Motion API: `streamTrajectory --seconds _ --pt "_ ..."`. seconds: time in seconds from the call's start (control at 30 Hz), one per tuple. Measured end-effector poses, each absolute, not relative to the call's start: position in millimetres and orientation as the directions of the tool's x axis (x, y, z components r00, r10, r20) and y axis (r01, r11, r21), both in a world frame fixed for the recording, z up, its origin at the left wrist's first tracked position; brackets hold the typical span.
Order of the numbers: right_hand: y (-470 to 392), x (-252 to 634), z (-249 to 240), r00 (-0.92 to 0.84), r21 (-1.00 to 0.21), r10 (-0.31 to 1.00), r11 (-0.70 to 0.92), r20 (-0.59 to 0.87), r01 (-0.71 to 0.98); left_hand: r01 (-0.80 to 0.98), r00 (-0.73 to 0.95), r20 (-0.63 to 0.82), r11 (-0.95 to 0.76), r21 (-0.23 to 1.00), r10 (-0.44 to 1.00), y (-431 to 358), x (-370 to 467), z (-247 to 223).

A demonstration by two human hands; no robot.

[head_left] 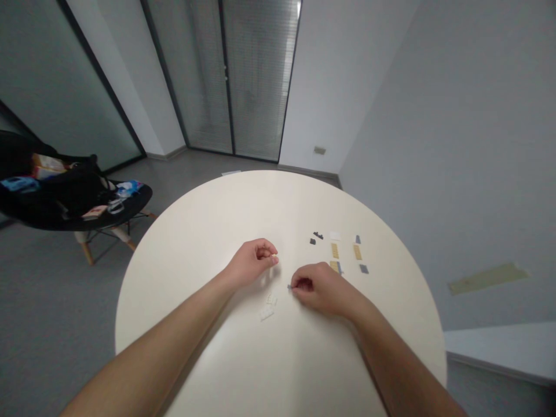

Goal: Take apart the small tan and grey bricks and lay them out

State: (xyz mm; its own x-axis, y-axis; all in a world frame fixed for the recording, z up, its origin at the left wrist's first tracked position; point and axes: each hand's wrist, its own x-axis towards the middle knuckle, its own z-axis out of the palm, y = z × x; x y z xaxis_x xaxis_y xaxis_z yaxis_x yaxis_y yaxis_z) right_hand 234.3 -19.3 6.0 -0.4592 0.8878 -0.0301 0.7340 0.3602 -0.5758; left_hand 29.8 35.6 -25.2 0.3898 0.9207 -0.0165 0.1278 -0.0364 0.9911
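Note:
Over the middle of the round table, my left hand point(255, 259) is closed in a pinch with a tiny pale yellowish piece point(274, 255) at its fingertips. My right hand point(319, 286), lower and to the right, pinches a small grey piece point(289, 287) close to the tabletop. Small white pieces point(267, 313) lie below and between the two hands. Beyond my right hand are yellow studded-looking pieces point(335, 250), a dark toothed piece point(318, 235), a dark square piece point(313, 241) and a grey plate-like piece point(364, 269). The pieces are too small to identify exactly.
The white round table point(208, 220) has a curved edge all around. At the left, a black chair point(139, 202) carries a dark bag and several packets. Glass doors point(256, 75) stand behind the table, and a grey wall point(478, 145) runs along the right.

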Motion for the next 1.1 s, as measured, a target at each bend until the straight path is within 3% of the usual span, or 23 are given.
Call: streamTrajectory --seconds 0.17,0.4,0.63,1.1 --pt "-2 251 0 -0.175 -0.542 0.975 0.222 0.138 0.81 0.136 0.424 -0.024 -0.038 0.99 0.905 34 30 -27" --pt "13 267 -13 0.121 -0.239 0.953 -0.054 0.276 0.97 0.142 0.444 -0.027 -0.041 0.989 0.895 32 28 -27" --pt "16 266 -20 0.137 -0.087 0.965 -0.12 0.225 0.989 0.156 0.434 -0.021 -0.052 0.986 0.901 32 29 -25" --pt "17 263 -19 0.099 -0.041 0.975 -0.092 0.2 0.995 0.159 0.443 -0.034 -0.042 0.986 0.896 31 30 -23"
